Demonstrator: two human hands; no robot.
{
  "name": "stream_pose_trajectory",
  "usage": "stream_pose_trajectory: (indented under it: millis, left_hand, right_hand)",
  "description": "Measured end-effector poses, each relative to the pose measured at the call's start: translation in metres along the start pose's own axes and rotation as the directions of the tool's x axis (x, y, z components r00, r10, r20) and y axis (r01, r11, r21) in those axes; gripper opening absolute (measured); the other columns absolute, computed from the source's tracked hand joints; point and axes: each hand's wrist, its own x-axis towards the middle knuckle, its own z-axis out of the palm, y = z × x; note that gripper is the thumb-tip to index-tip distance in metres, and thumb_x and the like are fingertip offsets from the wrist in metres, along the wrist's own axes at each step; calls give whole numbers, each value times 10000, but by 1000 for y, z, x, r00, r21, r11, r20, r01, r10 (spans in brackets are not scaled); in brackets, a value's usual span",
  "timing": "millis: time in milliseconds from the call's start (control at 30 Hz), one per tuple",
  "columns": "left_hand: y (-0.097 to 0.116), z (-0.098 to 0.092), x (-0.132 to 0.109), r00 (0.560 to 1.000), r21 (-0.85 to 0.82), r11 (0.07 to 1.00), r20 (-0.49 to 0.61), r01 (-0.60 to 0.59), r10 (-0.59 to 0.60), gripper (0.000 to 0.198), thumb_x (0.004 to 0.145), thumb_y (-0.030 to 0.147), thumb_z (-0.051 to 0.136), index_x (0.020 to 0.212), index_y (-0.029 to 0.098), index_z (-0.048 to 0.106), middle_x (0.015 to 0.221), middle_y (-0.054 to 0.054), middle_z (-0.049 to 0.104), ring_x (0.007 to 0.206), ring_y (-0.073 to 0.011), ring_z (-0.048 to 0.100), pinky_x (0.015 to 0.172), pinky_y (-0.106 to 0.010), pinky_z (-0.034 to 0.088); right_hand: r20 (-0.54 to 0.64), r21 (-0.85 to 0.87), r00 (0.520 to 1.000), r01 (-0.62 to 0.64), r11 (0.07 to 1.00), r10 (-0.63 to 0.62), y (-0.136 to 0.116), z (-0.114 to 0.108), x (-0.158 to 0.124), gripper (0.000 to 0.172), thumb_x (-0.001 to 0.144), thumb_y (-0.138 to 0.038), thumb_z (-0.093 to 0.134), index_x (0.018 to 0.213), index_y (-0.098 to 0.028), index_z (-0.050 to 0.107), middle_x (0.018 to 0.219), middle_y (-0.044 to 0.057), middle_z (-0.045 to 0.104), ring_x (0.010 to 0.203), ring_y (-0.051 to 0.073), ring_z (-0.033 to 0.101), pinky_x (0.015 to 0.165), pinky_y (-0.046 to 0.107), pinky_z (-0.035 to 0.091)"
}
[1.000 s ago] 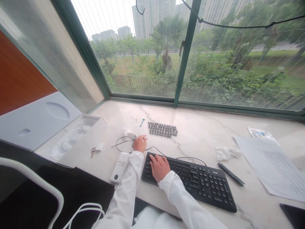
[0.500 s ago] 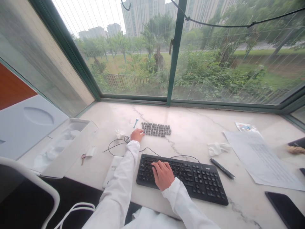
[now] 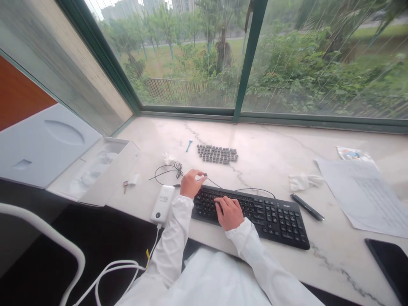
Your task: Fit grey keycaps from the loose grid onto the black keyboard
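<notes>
A black keyboard [image 3: 274,214] lies on the marble sill in front of me. My right hand [image 3: 230,211] rests on its left-middle keys, fingers curled down. My left hand [image 3: 191,182] hovers just past the keyboard's far left corner, thumb and forefinger pinched on a small dark keycap [image 3: 205,174]. A block of several loose grey keycaps [image 3: 217,154] is laid out in rows farther back. The keyboard's thin black cable [image 3: 165,172] coils to the left of my left hand.
A white power bank [image 3: 162,203] lies left of the keyboard, next to an open white box [image 3: 95,178]. A small blue tool [image 3: 189,145] sits behind. Crumpled tissue [image 3: 301,181], a black pen [image 3: 307,207], papers [image 3: 366,195] and a dark tablet [image 3: 390,263] lie right.
My left hand has drawn back from the rows of loose keycaps to the keyboard's far left corner, now pinching one keycap. My right hand stays on the keys. The view tilted down.
</notes>
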Motion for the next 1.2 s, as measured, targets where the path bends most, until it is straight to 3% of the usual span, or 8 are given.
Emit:
stream_pose_trajectory:
  millis: [167,333,567,867,1200]
  left_hand:
    - [4,-11,-57,978,-69,997,202,-40,53,200,796,377,617,921,228,666,931,-8,659,748,-113,587,728,-238,459]
    - [-6,-17,-80,939,-117,993,338,-19,58,181,744,367,674,872,241,697,868,9,670,713,-107,587,701,-231,461]
    - [-14,-10,-83,936,-229,973,346,13,69,193,689,362,727,836,237,720,815,13,660,713,-115,591,675,-224,451]
    - [-14,-11,-80,924,-213,977,374,4,78,196,683,348,732,852,249,728,818,14,663,711,-115,588,667,-221,436]
    - [-12,-11,-80,918,-245,968,392,45,56,197,688,315,725,877,259,726,818,20,661,691,-106,578,648,-217,435]
  right_hand:
    - [54,-5,999,6,1000,-6,-7,1,-7,224,927,-209,395,987,-219,610,860,19,612,808,123,534,804,279,265]
    - [74,1,997,31,1000,-31,-13,-1,-9,201,908,-186,423,963,-219,614,838,11,616,793,119,539,795,278,265]
    - [86,58,994,58,997,-63,-14,2,-14,194,899,-181,422,969,-218,599,837,14,619,787,135,548,791,291,280]
    - [106,72,988,105,992,-112,-16,9,-21,271,911,-197,404,1125,-241,563,871,31,609,822,158,534,806,313,288]
    - [94,64,990,97,993,-103,-16,10,-20,277,904,-199,414,1140,-231,556,891,37,608,833,162,535,801,313,292]
